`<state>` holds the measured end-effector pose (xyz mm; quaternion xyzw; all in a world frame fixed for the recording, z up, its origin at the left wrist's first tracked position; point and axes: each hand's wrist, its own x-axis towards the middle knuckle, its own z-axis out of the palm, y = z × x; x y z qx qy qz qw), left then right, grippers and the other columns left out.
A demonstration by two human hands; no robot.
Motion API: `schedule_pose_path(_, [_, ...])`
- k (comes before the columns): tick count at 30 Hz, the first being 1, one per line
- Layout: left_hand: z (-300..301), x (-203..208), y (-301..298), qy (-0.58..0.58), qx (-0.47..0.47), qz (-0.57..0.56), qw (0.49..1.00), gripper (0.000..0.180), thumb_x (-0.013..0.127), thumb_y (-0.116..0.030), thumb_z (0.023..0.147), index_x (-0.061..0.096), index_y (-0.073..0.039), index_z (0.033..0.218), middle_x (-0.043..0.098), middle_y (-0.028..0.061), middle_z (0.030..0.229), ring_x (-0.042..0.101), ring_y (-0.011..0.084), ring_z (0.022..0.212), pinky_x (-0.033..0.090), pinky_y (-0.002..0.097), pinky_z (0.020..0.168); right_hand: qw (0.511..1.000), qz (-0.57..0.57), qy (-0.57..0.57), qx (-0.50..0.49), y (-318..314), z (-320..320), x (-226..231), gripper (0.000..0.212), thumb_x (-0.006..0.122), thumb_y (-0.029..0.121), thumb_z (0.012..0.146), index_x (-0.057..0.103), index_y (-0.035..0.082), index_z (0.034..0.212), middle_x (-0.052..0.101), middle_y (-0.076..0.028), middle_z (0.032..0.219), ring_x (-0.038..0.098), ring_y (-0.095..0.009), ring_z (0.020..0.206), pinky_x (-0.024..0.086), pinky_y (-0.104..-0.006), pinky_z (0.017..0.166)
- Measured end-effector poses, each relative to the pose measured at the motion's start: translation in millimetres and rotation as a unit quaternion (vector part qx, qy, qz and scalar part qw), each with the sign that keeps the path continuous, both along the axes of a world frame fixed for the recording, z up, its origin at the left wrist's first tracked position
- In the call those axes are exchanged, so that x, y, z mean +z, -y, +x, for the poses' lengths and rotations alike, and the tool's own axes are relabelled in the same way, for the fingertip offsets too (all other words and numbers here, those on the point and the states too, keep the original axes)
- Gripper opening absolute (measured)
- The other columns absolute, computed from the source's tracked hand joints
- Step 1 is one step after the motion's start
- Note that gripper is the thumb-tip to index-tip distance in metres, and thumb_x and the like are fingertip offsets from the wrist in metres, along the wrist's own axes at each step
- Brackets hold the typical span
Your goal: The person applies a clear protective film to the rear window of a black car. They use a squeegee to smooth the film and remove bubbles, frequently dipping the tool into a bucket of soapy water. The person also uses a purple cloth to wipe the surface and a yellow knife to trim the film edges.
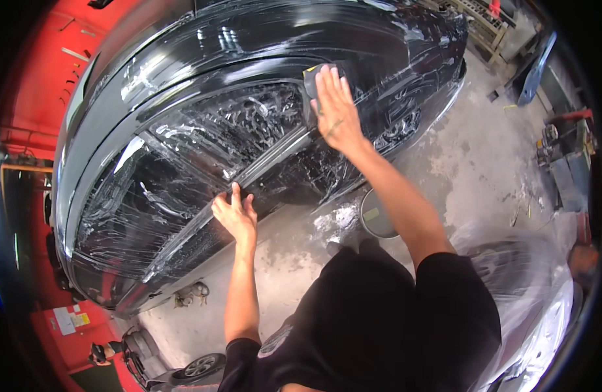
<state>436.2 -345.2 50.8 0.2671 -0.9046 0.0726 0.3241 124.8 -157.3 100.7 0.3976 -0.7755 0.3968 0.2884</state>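
Observation:
A glossy black car (248,59), streaked with whitish wet residue, stretches across the upper part of the view. My right hand (339,117) is pressed flat against it near a window corner, fingers straight and close together. Beneath that palm lies a dark grey pad (309,91) with a yellow corner, mostly hidden by the hand. Lower and to the left, my left hand (235,214) touches the trim strip (268,162) below the side windows. Its fingers are partly spread and hold nothing. White streaks cover the window glass (248,124) too.
A round dark bucket (378,214) stands on the concrete floor by my feet, beside a white splash. Clear plastic sheeting (529,294) covers something behind me on the right. Shelving and metal parts (572,173) line the far right. Another vehicle's wheel (203,367) shows at lower left.

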Motion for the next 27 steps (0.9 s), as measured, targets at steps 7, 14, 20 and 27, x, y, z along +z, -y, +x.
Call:
schedule_pose_path(7, [5,4,-1,0.055,0.019,0.025,0.998,0.057,0.091,-0.029,0.080,0.073,-0.021,0.133,0.060,0.0203,0.120,0.057,0.0411,0.109,0.049,0.0528,0.094,0.991,0.040,-0.074,0.108,42,10,59,0.059,0.064,0.018,0.103,0.049,-0.007,0.154,0.045,-0.026,0.165,0.039,-0.041,0.157,0.027,-0.0586,0.130])
schedule_pose_path(14, [-16,9,-7,0.033,0.011,0.033,0.999,0.056,0.090,-0.022,0.081,0.073,-0.021,0.134,0.059,0.0196,0.119,0.057,0.0399,0.107,0.049,0.0515,0.092,0.986,-0.084,-0.059,0.134,14,-14,39,0.053,0.062,0.017,0.105,0.051,-0.006,0.152,0.052,-0.024,0.160,0.044,-0.040,0.153,0.029,-0.0535,0.130])
schedule_pose_path(20, [6,13,-8,0.047,0.017,0.041,0.998,0.056,0.090,-0.023,0.081,0.074,-0.019,0.134,0.059,0.0196,0.119,0.057,0.0400,0.106,0.049,0.0515,0.092,0.994,0.050,-0.014,0.100,-23,-34,33,0.051,0.057,0.017,0.109,0.050,-0.002,0.156,0.051,-0.020,0.163,0.042,-0.031,0.157,0.026,-0.0533,0.131])
schedule_pose_path(27, [-5,10,-6,0.039,0.001,0.028,0.999,0.060,0.091,-0.019,0.079,0.072,-0.021,0.136,0.058,0.0171,0.116,0.056,0.0385,0.105,0.048,0.0519,0.093,0.996,-0.025,-0.002,0.084,33,7,30,0.068,0.062,0.022,0.107,0.035,-0.004,0.163,0.026,-0.029,0.174,0.024,-0.046,0.162,0.021,-0.0581,0.132])
